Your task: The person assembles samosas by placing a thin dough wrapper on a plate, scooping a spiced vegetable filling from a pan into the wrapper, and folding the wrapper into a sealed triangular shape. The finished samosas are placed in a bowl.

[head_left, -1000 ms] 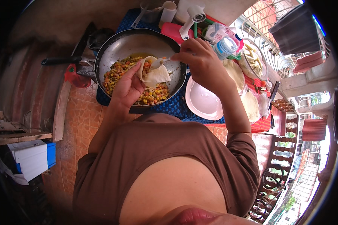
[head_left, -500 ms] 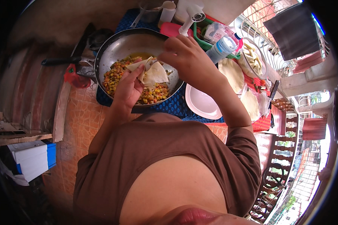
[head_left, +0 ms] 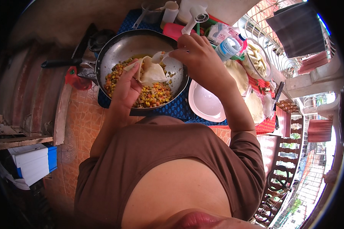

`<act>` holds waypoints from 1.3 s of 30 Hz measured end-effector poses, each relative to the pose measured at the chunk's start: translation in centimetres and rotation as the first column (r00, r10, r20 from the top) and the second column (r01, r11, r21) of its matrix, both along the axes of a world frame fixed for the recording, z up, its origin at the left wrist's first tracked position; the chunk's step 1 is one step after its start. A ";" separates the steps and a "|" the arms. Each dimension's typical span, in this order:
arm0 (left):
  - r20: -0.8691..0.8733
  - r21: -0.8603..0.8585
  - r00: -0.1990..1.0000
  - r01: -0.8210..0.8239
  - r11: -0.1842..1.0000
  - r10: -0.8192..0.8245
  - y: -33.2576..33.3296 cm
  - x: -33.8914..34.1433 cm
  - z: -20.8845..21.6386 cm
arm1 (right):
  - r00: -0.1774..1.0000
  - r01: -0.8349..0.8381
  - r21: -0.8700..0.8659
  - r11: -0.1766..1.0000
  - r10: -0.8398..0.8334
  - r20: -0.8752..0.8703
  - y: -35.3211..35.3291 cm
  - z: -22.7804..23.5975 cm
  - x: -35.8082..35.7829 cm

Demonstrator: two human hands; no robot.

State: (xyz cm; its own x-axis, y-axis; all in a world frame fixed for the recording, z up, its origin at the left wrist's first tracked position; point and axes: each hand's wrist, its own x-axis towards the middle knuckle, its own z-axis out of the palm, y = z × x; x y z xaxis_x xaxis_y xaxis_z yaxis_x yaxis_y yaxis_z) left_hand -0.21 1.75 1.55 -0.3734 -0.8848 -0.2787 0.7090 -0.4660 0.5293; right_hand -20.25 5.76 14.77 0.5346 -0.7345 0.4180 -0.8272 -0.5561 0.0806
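Above a wide metal pan (head_left: 120, 44), my left hand (head_left: 127, 88) is closed on a pale, thin wrapper (head_left: 153, 73) folded into an open pocket. Chopped, cooked vegetable filling (head_left: 153, 95) in orange, yellow and green covers part of the pan's bottom. My right hand (head_left: 193, 51) grips the handle of a spoon (head_left: 158, 57). Its bowl is beside the wrapper's upper opening, with a bit of filling on it. How much filling the pocket holds is mostly hidden by its folds.
A pinkish-white basin (head_left: 202, 101) stands right of the pan on blue patterned cloth. Beyond are round wrapper sheets (head_left: 237, 76), a plastic bottle (head_left: 228, 48) and a tub of folded pale wraps (head_left: 257, 61). A handheld fan (head_left: 198, 16) rises behind. The pan's black handle (head_left: 61, 62) juts left.
The spoon, now plainly visible, has come to the wrapper's opening. The wrapper has turned into a deeper pocket and shifted slightly left. My right hand has moved a little right.
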 end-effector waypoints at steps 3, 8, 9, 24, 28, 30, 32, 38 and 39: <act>-0.048 0.010 0.999 -0.020 1.000 0.020 -0.5 0.9 -0.7 | 0.999 0.037 -0.027 0.999 -0.037 0.024 0.8 0.5 -0.8; -0.050 -0.022 0.997 -0.063 0.998 0.062 -0.9 1.6 0.1 | 0.996 0.055 0.221 0.974 -0.039 -0.077 2.5 -3.2 -0.4; -0.047 -0.038 0.997 -0.070 0.997 0.068 -1.0 1.6 0.4 | 0.995 0.045 0.287 0.957 -0.017 -0.097 2.7 -4.9 0.0; -0.026 -0.234 0.971 0.224 0.946 -0.237 3.4 -5.0 6.3 | 0.595 -0.002 0.524 0.852 -0.420 0.685 7.0 -4.8 -8.3; 0.075 -0.268 0.881 0.469 0.841 -0.468 6.8 -11.4 5.9 | 0.238 -0.497 0.566 0.658 -0.524 0.818 9.3 -5.4 -14.1; 0.157 -0.248 0.824 0.567 0.786 -0.545 8.1 -14.4 5.3 | 0.151 -0.636 0.543 0.548 -0.601 0.785 10.5 -6.9 -15.9; 0.263 -0.276 0.777 0.629 0.727 -0.572 8.4 -17.3 3.7 | 0.139 -0.677 0.548 0.491 -0.646 0.751 11.4 -8.2 -17.9; 0.467 -0.256 0.710 0.679 0.688 -0.527 9.4 -22.4 -2.2 | 0.243 -0.644 0.690 0.330 -0.767 0.593 12.3 -13.9 -22.3; 0.491 -0.276 0.716 0.669 0.690 -0.497 9.7 -23.0 -2.6 | 0.256 -0.646 0.702 0.301 -0.780 0.571 12.3 -14.5 -22.8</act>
